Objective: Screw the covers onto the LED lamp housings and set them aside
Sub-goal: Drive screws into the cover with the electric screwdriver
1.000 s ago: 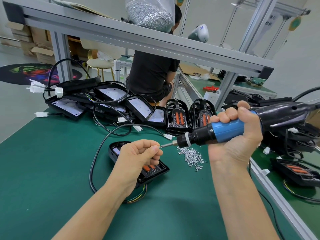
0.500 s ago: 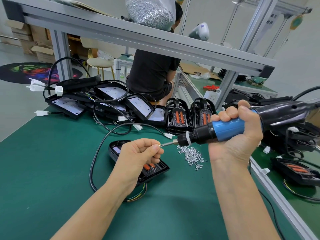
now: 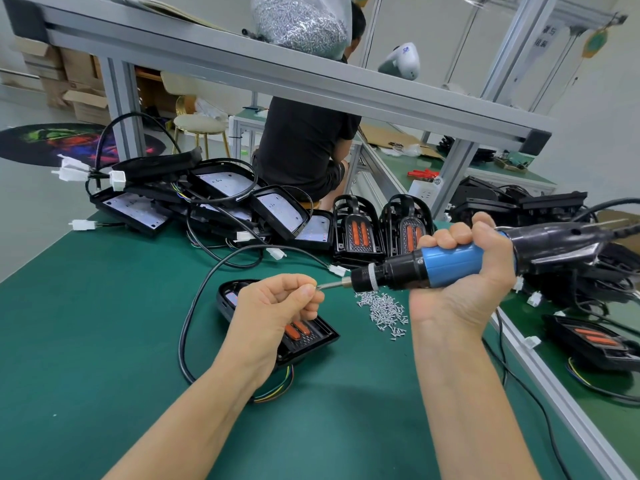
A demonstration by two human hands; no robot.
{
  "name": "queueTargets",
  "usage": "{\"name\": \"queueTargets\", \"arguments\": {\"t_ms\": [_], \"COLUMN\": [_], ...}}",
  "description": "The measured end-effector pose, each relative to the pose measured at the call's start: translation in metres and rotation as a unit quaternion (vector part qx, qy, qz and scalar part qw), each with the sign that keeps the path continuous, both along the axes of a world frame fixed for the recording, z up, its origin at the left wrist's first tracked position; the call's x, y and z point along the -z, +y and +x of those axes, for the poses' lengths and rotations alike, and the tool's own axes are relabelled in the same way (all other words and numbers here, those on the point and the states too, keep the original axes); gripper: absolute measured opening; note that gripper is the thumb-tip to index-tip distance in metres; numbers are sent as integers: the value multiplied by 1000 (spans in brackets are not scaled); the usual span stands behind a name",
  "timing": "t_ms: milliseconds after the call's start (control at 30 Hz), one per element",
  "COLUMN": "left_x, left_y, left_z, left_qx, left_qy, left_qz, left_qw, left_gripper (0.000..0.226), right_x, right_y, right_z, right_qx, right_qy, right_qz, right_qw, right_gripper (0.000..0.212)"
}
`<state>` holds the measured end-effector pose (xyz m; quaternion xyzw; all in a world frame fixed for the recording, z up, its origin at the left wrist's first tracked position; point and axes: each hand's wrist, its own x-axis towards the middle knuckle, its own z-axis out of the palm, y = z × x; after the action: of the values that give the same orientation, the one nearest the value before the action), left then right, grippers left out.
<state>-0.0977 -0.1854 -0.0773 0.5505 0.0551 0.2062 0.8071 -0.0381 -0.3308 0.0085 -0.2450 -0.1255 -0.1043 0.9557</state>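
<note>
Two hands at work over one lamp housing, green table.

Right hand [image 3: 460, 275]: fingers wrapped round the blue grip of a screwdriver [image 3: 446, 263], held level above the table, bit pointing left. Left hand [image 3: 277, 306]: fingers curled, thumb and forefinger pinched together at the bit tip; a screw there is too small to confirm. Housing [image 3: 308, 337]: black, orange-striped cover up, flat on the table [image 3: 104, 323] under the left hand, cable looping left. Loose screws [image 3: 384, 311]: heap just right of it. Uncovered housings [image 3: 221, 202]: piled at the table's far edge.
</note>
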Motion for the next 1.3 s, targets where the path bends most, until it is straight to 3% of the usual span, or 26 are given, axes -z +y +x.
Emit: {"name": "queueTargets", "arguments": {"t_ms": [367,500,600,667,733,867,967,1067,1200,1300], "left_x": [4,-3,-9,-7,1,22,24,25,26,28], "left_y": [9,17,36,57,76,98,104,105,102,95], "left_z": [2,2,6,11,19,36,45,51,49,45], "left_qx": [12,20,-29,-94,-147,-131,-98,-73,-15,-3], "left_qy": [5,43,45,60,144,320,389,410,383,331], "left_qz": [-7,99,133,133,204,367,410,364,165,19], "left_qw": [1000,994,990,985,957,864,819,833,909,944], "left_gripper": [13,8,32,16,8,28,42,49,45,52], "right_x": [6,9,9,10,10,13,17,21,22,23], "right_y": [8,8,4,2,0,0,3,5,9,16], "right_z": [2,4,7,8,9,10,11,10,11,14], "right_qx": [11,-2,-6,1,9,16,26,26,34,42], "right_qy": [19,34,35,30,22,6,-2,-8,-21,-33], "right_qz": [13,28,29,21,10,-23,-49,-64,-80,-96], "right_qw": [1000,999,999,999,1000,1000,998,998,996,994], "right_gripper": [17,17,16,16,15,19,21,21,22,22]}}
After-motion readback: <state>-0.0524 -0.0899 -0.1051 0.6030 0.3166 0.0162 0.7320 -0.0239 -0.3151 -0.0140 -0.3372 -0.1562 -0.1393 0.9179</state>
